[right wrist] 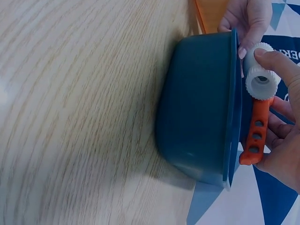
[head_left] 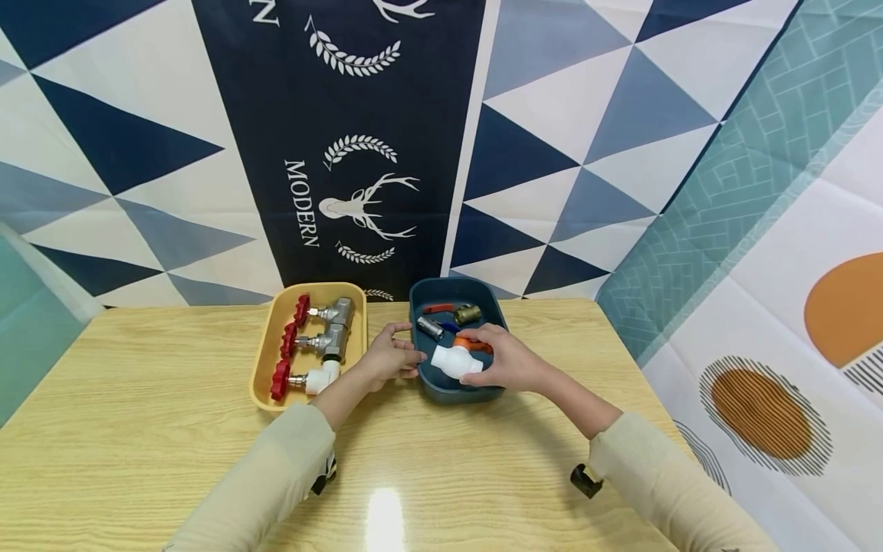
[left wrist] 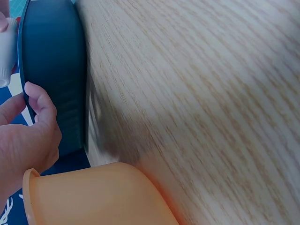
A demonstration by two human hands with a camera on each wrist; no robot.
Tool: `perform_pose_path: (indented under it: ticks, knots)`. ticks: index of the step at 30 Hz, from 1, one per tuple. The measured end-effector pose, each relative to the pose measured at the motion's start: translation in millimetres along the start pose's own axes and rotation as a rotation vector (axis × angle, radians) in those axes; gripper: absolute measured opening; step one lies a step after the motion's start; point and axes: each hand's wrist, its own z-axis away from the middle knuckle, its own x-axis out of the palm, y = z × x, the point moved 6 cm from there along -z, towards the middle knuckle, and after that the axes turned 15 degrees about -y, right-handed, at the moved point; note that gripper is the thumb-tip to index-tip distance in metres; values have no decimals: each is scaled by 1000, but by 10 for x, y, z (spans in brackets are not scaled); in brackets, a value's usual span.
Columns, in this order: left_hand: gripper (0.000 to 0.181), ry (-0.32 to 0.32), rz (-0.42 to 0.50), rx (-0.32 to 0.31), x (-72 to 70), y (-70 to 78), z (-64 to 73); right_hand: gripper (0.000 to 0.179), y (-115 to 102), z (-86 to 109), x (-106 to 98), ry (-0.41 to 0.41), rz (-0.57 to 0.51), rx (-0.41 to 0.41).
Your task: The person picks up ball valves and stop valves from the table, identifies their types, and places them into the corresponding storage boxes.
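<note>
A white plastic ball valve (head_left: 457, 362) with an orange lever handle (right wrist: 256, 133) is gripped by my right hand (head_left: 509, 359), thumb on the white body and fingers by the handle. It is held over the dark blue bin (head_left: 458, 395). My left hand (head_left: 389, 356) pinches that bin's left rim between thumb and finger, as the left wrist view (left wrist: 33, 126) shows. Inside the bin lie a brass valve (head_left: 467, 313) with a red lever (head_left: 438, 308), and a silver metal fitting (head_left: 431, 329) near a blue lever, partly hidden.
A yellow bin (head_left: 258, 376) to the left holds several valves with red handwheels (head_left: 280, 379), some metal and one white. Both bins stand on the wooden table (head_left: 448, 475), near its back edge. A patterned cloth (head_left: 386, 115) hangs behind them.
</note>
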Motion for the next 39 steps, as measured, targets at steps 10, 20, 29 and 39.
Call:
perform_pose_path:
  ticks: [10, 20, 29, 39]
  knots:
    - [70, -13, -3, -1, -7, 2, -6, 69, 70, -69, -10, 13, 9, -6]
    - [67, -8, 6, -6, -6, -43, -11, 68, 68, -105, 25, 18, 37, 3]
    - [67, -6, 14, -11, -9, -47, -13, 68, 156, -185, 66, 15, 40, -3]
    - [67, 6, 5, -11, 1, -1, 5, 68, 194, -261, 60, 7, 27, 6]
